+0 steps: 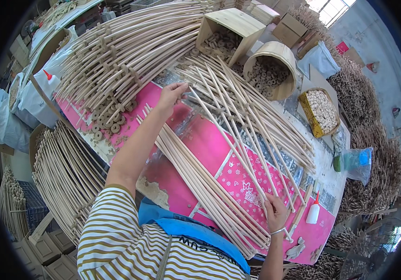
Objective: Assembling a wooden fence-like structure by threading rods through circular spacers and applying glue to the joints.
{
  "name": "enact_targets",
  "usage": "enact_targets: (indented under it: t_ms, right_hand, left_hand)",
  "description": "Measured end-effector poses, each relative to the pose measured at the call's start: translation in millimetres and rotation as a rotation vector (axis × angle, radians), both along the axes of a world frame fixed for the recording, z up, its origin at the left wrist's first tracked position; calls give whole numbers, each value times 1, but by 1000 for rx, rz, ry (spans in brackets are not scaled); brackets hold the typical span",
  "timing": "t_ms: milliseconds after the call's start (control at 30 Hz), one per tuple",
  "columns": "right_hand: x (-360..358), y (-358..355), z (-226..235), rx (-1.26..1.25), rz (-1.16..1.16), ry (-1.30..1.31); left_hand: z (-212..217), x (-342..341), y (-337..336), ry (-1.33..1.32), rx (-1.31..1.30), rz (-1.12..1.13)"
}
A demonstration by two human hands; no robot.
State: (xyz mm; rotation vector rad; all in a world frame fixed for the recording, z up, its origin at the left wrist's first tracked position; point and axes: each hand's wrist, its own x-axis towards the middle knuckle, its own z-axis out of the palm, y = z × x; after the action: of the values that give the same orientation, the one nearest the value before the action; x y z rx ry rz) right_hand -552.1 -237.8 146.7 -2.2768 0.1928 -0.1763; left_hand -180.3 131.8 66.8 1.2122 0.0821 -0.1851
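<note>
A long thin wooden rod (228, 140) slants across the table from upper left to lower right. Its far end meets the closed fingertips of my left hand (174, 94). Near its other end, the fingers of my right hand (276, 213) close round it. Several loose rods (244, 109) cross at angles just right of it, over a larger pile (284, 133). In front of my body lies a parallel bundle of rods (200, 182) with knobbed ends at the lower right. A white glue bottle (312, 213) with a red tip stands right of my right hand.
A pink-covered table (195, 135) carries stacked rods with wooden rings (130, 51) at the far left and loose rings (100, 123). Beyond are a wooden box (233, 23) and a round wooden tub (275, 60) of rings. A yellow basket (319, 112) holds pale small pieces. A fan (373, 247) stands lower right.
</note>
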Motion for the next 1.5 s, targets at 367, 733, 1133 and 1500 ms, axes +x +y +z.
enact_targets:
  t_ms: [367, 733, 1133, 1500]
  right_hand:
    - [12, 0, -2, -84, 37, -96]
    - [106, 20, -15, -238, -2, -346]
    - [162, -67, -70, -419, 150, -35]
    - [148, -5, -26, -599, 125, 75]
  left_hand:
    - [16, 1, 1, 47, -85, -110]
    - [50, -82, -123, 65, -17, -500]
    - [-10, -141, -180, 448, -29, -851]
    - [-5, -117, -203, 499, -218, -902]
